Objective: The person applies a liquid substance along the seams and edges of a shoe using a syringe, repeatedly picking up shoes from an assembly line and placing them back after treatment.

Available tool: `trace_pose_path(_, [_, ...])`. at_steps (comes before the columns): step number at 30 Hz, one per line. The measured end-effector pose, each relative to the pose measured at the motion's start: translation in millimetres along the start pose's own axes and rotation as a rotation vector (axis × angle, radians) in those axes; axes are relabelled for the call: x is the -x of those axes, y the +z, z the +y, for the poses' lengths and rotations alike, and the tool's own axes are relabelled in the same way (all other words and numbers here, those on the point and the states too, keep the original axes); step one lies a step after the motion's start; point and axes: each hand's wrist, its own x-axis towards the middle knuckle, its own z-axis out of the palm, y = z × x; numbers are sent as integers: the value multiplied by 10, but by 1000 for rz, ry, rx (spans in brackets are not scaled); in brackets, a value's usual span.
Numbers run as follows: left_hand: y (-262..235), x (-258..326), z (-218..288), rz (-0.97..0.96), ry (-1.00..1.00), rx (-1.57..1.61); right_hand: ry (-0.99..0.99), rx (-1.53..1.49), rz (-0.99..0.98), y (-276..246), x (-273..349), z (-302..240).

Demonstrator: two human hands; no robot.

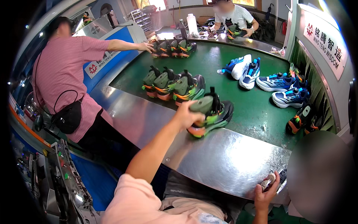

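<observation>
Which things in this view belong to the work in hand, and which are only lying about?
Seemingly in the work:
green-and-black shoe, held in the left hand
matching green shoes beyond it
crumpled pale thing at the right hand

Seemingly just lying about:
blue-and-white shoes, on the right
white bottle, far edge

Bright window [158, 3] at back, metal rack [139, 19] below; red extinguisher [284, 27] back right; glossy steel ledge [223, 158] nearest.
</observation>
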Motion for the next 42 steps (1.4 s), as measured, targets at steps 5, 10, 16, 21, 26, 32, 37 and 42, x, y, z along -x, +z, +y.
trace_pose_path(5, [181,1056,238,74,76,19,-104,-36,17,-54,-357,100])
trace_pose_path(10, [425,1944,719,-156,19,174,14,-131,-49,141,-721,-689])
trace_pose_path(16, [-515,1592,1104,-513,248,-16,-182,-375,-269,622,-579,-1215])
trace_pose_path(21, [-332,714,1633,-806,823,-536,-41,-215,-130,-35,-678,-1025])
trace_pose_path(26, [-87,861,1583,-1111,719,-430,211,-55,-271,-366,-421,-1093])
trace_pose_path(32, [-879,1668,1270,-563,848,-280,353,41,-327,-390,-122,-1509])
trace_pose_path(37, [-652,1998,1229,-499,861,-331,451,-659,-560,-359,-362,-1813])
trace_pose_path(42, [-675,1962,1244,-537,887,-323,462,-1157,-821,256,-587,-2047])
